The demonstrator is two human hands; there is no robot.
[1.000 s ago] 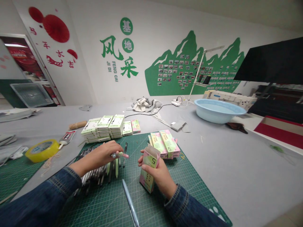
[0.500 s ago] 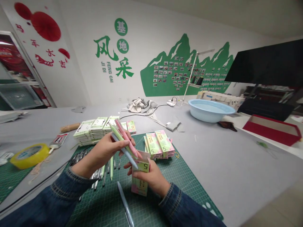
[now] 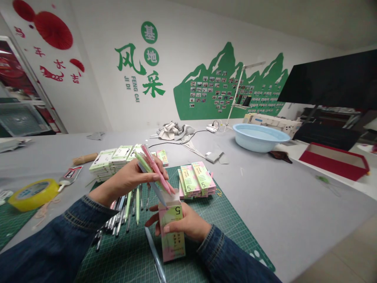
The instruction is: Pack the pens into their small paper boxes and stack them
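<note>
My left hand (image 3: pixel 129 180) is closed round a bunch of pastel pens (image 3: pixel 153 169), pink, green and blue, with their tips at the open top of a small pink and green pen box (image 3: pixel 172 230) marked 5. My right hand (image 3: pixel 184 224) grips that box and holds it upright on the green cutting mat (image 3: pixel 123 259). Several loose pens (image 3: pixel 126 208) lie on the mat under my left forearm. A single blue pen (image 3: pixel 153 251) lies beside the box.
Filled pink and green boxes (image 3: pixel 196 180) are stacked on the mat beyond my hands, and green and white boxes (image 3: pixel 113 159) behind them. A yellow tape roll (image 3: pixel 32 192) lies left. A blue basin (image 3: pixel 259 136), a cloth heap (image 3: pixel 173 130) and a red tray (image 3: pixel 334 161) stand farther off.
My left hand picked up a bunch of pens from the mat and brought them to the box. My right hand turned the box upright and drew it nearer to me.
</note>
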